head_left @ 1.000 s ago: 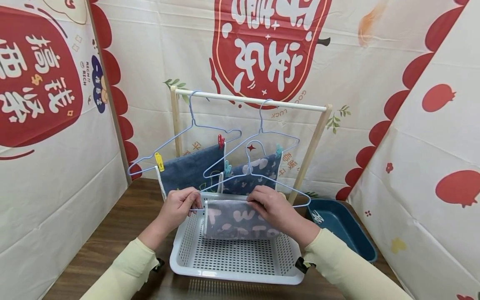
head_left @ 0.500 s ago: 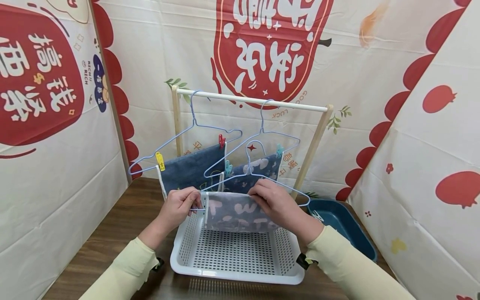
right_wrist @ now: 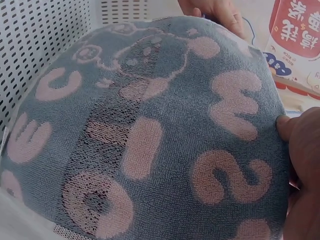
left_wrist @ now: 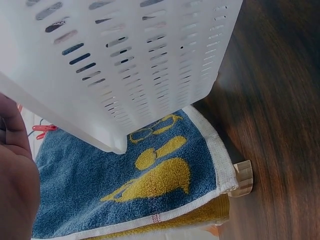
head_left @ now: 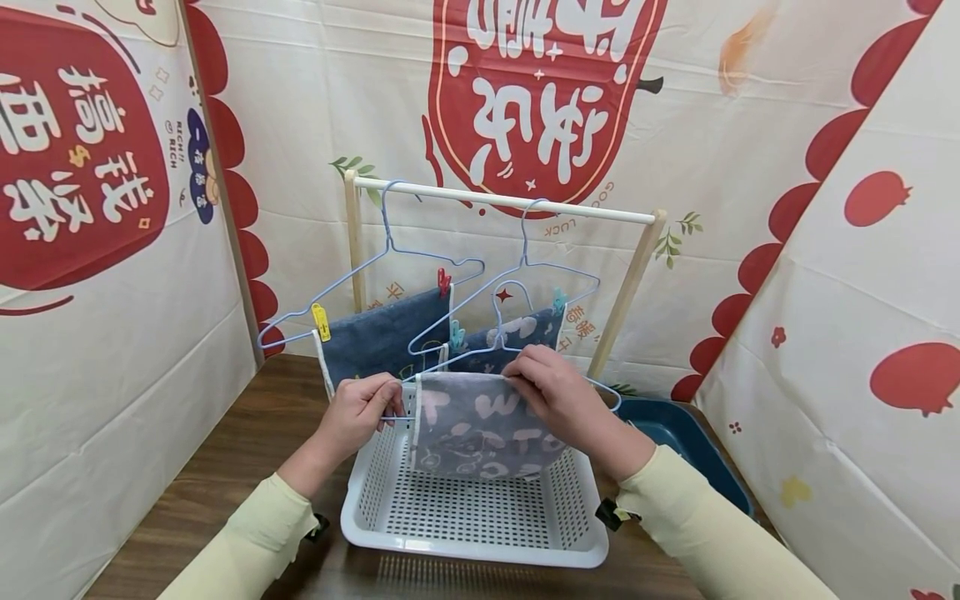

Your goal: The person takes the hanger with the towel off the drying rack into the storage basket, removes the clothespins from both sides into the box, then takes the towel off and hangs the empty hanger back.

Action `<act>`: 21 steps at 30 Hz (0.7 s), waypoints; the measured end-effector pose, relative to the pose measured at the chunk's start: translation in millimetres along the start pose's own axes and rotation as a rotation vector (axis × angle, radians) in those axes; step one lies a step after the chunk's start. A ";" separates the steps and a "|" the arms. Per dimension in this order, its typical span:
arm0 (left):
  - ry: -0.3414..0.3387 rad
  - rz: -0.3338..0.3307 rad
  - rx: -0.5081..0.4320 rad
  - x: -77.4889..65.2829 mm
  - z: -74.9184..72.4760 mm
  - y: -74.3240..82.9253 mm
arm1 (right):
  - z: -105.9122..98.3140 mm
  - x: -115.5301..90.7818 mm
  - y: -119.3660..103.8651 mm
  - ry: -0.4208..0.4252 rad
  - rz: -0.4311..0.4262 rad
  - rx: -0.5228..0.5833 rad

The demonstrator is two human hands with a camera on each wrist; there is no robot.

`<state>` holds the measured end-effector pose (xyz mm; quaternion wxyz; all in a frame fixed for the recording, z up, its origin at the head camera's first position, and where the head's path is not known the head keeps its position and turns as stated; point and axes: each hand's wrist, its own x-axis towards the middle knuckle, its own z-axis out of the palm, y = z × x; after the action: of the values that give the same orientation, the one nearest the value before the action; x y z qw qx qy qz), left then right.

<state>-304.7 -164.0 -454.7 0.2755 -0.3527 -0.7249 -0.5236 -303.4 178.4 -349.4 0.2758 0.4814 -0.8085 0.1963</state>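
A grey-blue towel with pink letters [head_left: 480,429] hangs folded over the lower bar of a blue wire hanger [head_left: 498,325]. My left hand [head_left: 363,408] grips the bar's left end, beside the towel's white edge. With thumb and fingers, my right hand [head_left: 553,390] pinches the towel's top fold right of its middle. The right wrist view shows the towel's printed face [right_wrist: 175,130] close up, with the thumb on its edge. A white perforated basket [head_left: 472,550] stands below the towel. The right part of the hanger's bar is hidden.
Behind, a rack [head_left: 465,193] carries two hangers with a dark blue towel [head_left: 382,333] and a patterned navy towel [head_left: 487,354], held by clothes pegs [head_left: 321,322]. A teal tray [head_left: 690,442] stands at right on the wooden table [head_left: 225,483].
My right hand has moved up and slightly right, drawing the towel over the bar. More of its printed front now hangs down. My left hand has stayed in place.
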 end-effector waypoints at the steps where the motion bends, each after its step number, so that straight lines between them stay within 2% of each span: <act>1: 0.001 0.000 0.003 0.3 0.2 0.7 | -0.8 0.5 0.0 0.005 -0.002 0.003; 6: 0.005 -0.013 0.007 1.9 -0.4 6.8 | -4.8 3.5 -1.2 0.034 -0.009 0.002; 12: 0.005 0.001 -0.011 7.0 -1.6 31.9 | -7.7 4.7 -1.4 0.050 0.001 0.001; 14: 0.006 0.003 -0.013 7.8 -2.0 35.7 | -8.4 5.1 -1.1 0.054 -0.001 0.005; 17: 0.007 -0.003 -0.009 7.1 -1.5 33.7 | -9.5 5.8 -0.5 0.061 0.000 0.009; 21: 0.010 -0.022 0.001 4.3 0.2 22.6 | -10.1 6.7 -0.4 0.074 -0.008 -0.004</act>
<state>-289.2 -158.3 -438.6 0.2733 -0.3419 -0.7277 -0.5280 -303.0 179.7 -337.4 0.3072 0.4763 -0.7963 0.2111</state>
